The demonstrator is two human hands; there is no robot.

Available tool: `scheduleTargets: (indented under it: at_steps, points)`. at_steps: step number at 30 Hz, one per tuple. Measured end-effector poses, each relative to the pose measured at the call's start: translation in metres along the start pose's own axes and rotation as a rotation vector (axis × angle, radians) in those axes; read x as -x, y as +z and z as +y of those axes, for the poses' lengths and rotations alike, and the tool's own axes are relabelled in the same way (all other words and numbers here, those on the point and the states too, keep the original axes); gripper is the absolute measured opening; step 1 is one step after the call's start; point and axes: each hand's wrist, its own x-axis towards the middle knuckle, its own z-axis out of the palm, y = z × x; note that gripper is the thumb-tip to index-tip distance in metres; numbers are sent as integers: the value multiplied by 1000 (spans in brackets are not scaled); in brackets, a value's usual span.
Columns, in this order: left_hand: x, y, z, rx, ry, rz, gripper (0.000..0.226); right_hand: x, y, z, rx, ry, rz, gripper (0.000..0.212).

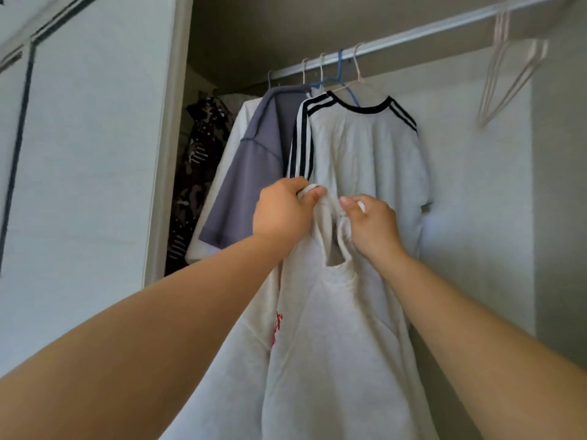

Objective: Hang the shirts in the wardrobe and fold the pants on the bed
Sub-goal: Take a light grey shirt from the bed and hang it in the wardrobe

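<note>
Together, left grip [282, 212] and right grip [373, 225] pinch white shirt [333, 344] before wardrobe [476, 185] holding striped shirt [365, 147].

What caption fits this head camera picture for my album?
Left hand and right hand hold a white shirt by its collar before the wardrobe rail.

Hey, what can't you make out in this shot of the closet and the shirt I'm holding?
Head view only.
Whether a hanger is inside the white shirt: the left hand, right hand and cloth cover the neck.
The red print: folded edge-on, unreadable.
The empty hangers on the rod: blurred, count unclear.
The bed and pants: outside the frame.
</note>
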Motion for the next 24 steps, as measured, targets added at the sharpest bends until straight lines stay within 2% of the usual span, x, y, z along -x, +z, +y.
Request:
scheduleTargets:
  at_steps: [3,8,16,21,24]
  points:
    - [-24,23,3,33,28,-16,30,-21,-14,12,87,-11,73,34]
    - [-54,58,2,85,54,-82,34,-45,-32,29,181,1,118,25]
    - [-89,111,-3,287,14,-216,34,-69,-57,52,345,54,215,29]
    - [-104,145,9,382,-3,-250,39,-86,-80,62,439,73,187,30]
    - [-114,163,19,385,30,-241,30,-102,-94,69,466,107,156,26]
